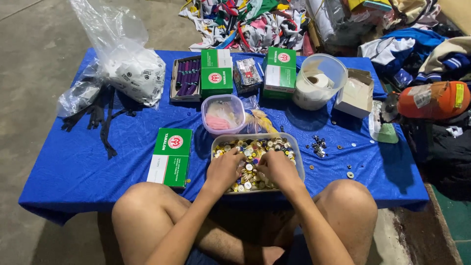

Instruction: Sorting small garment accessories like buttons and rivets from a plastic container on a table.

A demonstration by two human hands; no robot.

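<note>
Buttons (pixel 260 147) are filling a clear plastic tub (pixel 300 167) that is sitting at the near edge of the blue cloth (pixel 73 172), right in front of the person's knees. The left hand (pixel 223 169) and the right hand (pixel 277 169) are both digging in the near half of the tub. The fingers are curling down into the pile, close together, but I cannot tell if they are pinching any one button. The tub is looking very full, so most of the pile is waiting to be gone through. A few loose buttons (pixel 343 159) are lying on the cloth just to the right of the tub, well apart from one another. A green box (pixel 170 156) is lying to the left of the tub. A smaller tub with pink things (pixel 223 115) is sitting just behind it.
</note>
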